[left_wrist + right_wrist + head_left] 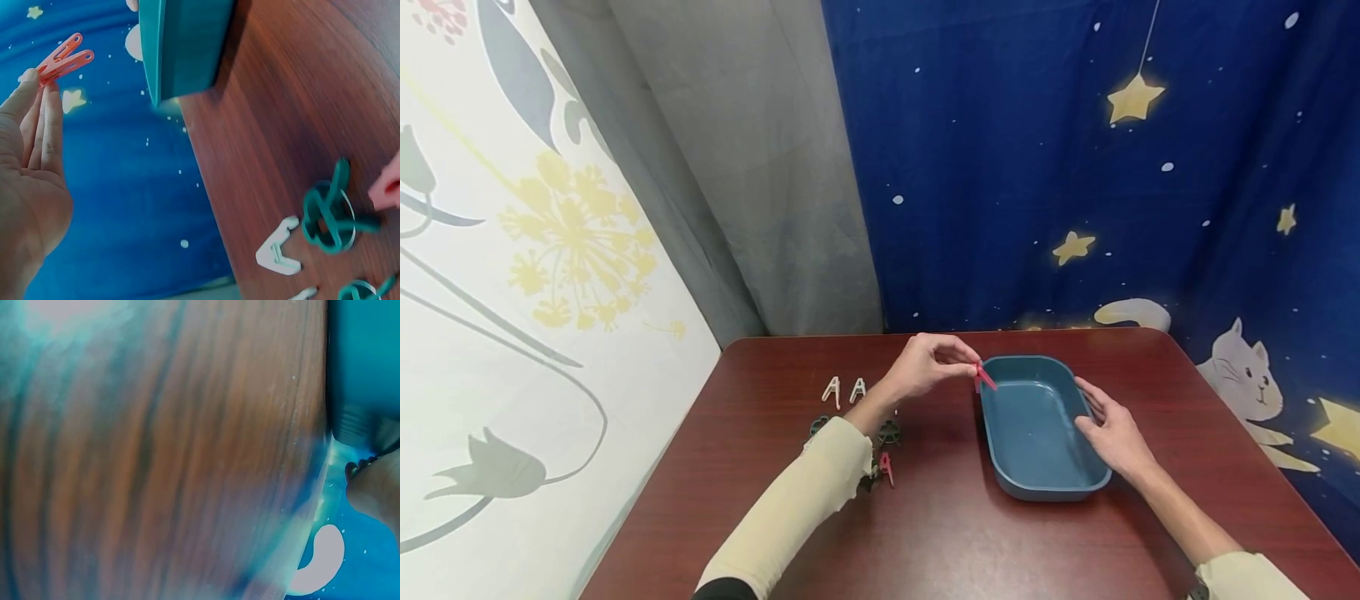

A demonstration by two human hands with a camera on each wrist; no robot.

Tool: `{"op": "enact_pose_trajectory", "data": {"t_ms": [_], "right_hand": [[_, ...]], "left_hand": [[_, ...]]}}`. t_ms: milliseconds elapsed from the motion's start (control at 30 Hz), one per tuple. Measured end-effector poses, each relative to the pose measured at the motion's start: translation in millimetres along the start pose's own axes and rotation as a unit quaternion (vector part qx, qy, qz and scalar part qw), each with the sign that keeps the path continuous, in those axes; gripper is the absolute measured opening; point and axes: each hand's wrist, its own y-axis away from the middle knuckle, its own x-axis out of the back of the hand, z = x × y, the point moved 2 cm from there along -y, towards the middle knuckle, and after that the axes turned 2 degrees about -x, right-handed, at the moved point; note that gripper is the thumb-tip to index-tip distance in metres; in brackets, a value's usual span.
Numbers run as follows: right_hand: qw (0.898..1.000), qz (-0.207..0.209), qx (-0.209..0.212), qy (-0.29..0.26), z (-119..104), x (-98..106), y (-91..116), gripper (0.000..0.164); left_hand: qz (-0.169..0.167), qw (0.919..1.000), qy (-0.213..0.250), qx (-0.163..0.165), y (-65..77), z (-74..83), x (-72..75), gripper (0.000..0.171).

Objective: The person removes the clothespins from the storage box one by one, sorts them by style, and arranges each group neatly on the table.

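My left hand [925, 367] pinches a red clothespin [987, 378] between thumb and fingertips at the left rim of a blue-teal plastic basin [1037, 433]. In the left wrist view, the clothespin's two legs [65, 62] point away from the fingertips. Nothing lies inside the basin, which stands upright on the table. On its right side my right hand [1112, 429] holds the rim, thumb over the edge and fingers along the outer wall. The right wrist view shows only part of that hand [378, 490] beside the basin.
Left of the basin, two white clothespins [831, 392] lie on the brown table [940, 533]. Closer to me are dark green clip-like pieces [889, 432] and another red clothespin [886, 467]. My left sleeve [805, 500] partly covers this group. Curtains [1000, 167] hang behind the table.
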Motion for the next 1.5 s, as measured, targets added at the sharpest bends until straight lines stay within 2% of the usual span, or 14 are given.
{"op": "enact_pose_trajectory", "data": {"t_ms": [300, 433, 667, 933, 1100, 1200, 1500], "right_hand": [[1.000, -0.003, -0.006, 0.006, 1, 0, 0, 0.067], [1.000, -0.001, -0.002, 0.010, 2, 0, 0, 0.066], [1.000, 0.001, 0.006, 0.006, 2, 0, -1, 0.066], [1.000, 0.004, 0.015, -0.002, 2, 1, -1, 0.067], [1.000, 0.002, 0.007, 0.006, 2, 1, -1, 0.067], [1.000, 0.001, 0.004, 0.014, 3, 1, 0, 0.067], [1.000, -0.003, -0.006, 0.021, 1, 0, 0, 0.067]], "left_hand": [[0.028, 0.9987, -0.041, 0.005, 18.2, -1.0, 31.8, 0.011], [0.039, 0.9975, -0.053, 0.025, 29.9, -4.9, 43.6, 0.010], [0.047, 0.9969, -0.038, 0.050, 52.7, -13.8, 60.6, 0.012], [0.061, 0.9937, -0.072, 0.059, 77.6, -16.7, 82.4, 0.012], [0.070, 0.9902, -0.100, 0.067, 92.6, -18.9, 93.5, 0.011], [0.074, 0.9880, -0.107, 0.083, 101.6, -19.0, 98.8, 0.010], [0.061, 0.9808, -0.137, 0.125, 136.9, -23.4, 113.1, 0.011]]}}
